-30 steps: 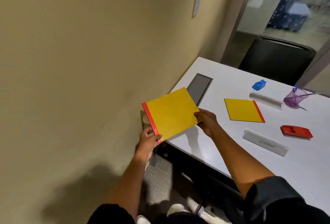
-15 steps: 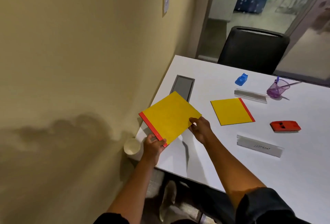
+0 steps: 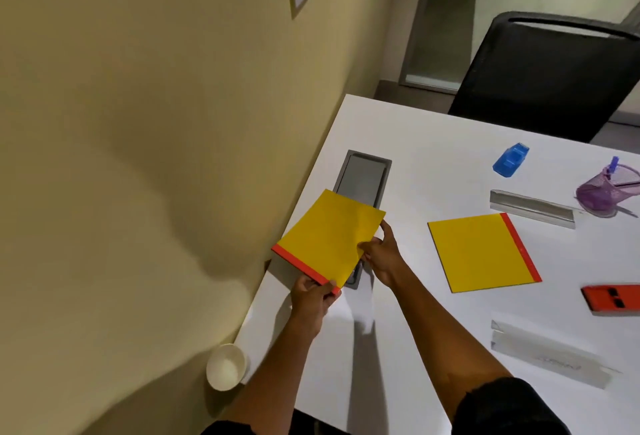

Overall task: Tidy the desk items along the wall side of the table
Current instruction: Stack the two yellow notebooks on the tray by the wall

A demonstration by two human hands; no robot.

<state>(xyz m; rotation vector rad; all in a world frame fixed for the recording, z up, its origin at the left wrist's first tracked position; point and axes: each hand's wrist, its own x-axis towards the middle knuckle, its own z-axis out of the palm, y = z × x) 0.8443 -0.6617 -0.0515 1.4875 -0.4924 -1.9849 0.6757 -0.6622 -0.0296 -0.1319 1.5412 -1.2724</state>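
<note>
Both hands hold a yellow pad with a red spine (image 3: 329, 237) just above the white table (image 3: 426, 143), near its wall-side edge. My left hand (image 3: 311, 299) pinches the red-spine corner. My right hand (image 3: 381, 252) grips the pad's right edge. The pad is tilted and covers part of a grey cable hatch (image 3: 363, 176). A second yellow pad (image 3: 481, 251) lies flat to the right, its red spine on the far right side.
A blue tape dispenser (image 3: 510, 159), a clear name holder (image 3: 531, 208), a purple mesh cup (image 3: 606, 192), a red stapler (image 3: 611, 297) and a second name holder (image 3: 550, 355) lie on the right. A black chair (image 3: 543, 78) stands behind. A white paper cup (image 3: 225, 367) sits by the wall.
The pad has come lower and farther over the table, now above the grey hatch. Both hands kept their grip, and my head has moved closer.
</note>
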